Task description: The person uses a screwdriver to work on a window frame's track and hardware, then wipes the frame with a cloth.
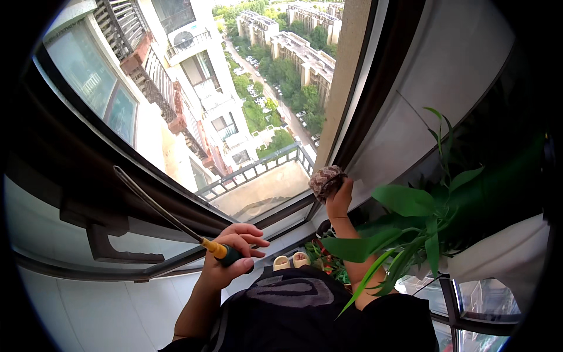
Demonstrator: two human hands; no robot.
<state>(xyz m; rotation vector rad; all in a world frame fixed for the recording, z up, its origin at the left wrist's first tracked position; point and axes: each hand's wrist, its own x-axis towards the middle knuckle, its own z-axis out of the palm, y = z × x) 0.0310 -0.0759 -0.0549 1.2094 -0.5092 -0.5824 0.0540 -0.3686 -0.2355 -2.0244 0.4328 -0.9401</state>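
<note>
My left hand [221, 264] holds a screwdriver [214, 248] with a yellow and dark green handle between thumb and palm. Its other fingers are loosely curled, and the long metal shaft points up and left across the dark window frame. Further right, my right hand [339, 202] grips a bunched cloth [324, 180] with a brown zigzag pattern. That cloth is up against the right side of the window frame [352, 138], near its lower corner; whether it presses on the frame cannot be told.
A window sash with a dark handle [117, 243] stands swung inward at left. Beyond the opening lie a ledge with a railing [258, 171] and a long drop to the street. Leafy green plants [404, 234] overlap my right forearm. Pale slippers [290, 261] are on my feet below.
</note>
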